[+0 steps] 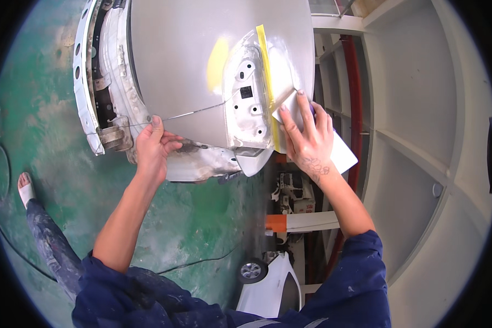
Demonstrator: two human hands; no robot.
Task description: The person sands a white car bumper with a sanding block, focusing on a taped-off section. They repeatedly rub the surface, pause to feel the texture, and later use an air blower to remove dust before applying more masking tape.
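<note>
My left hand point(154, 145) is at the lower left of a grey car body panel point(175, 49), its thumb closed on a thin wire point(194, 112). The wire runs from the tail-light recess point(246, 115), across the panel, to the car's bare rear end. My right hand point(310, 139) presses a white sheet point(341, 153) against the panel's curved edge, gripping it with fingers slightly apart. Something purple point(312, 109) shows between the fingers and is mostly hidden. Just left of the sheet, yellow masking tape point(265, 65) follows the recess edge.
A yellow patch point(217, 63) marks the panel. The stripped metal rear beam point(82, 71) is at the left. Dark hoses point(24, 257) lie on the green floor point(202, 208). A white car point(279, 284) stands behind, below in view. White wall framing point(410, 82) and a red post point(353, 98) are at the right.
</note>
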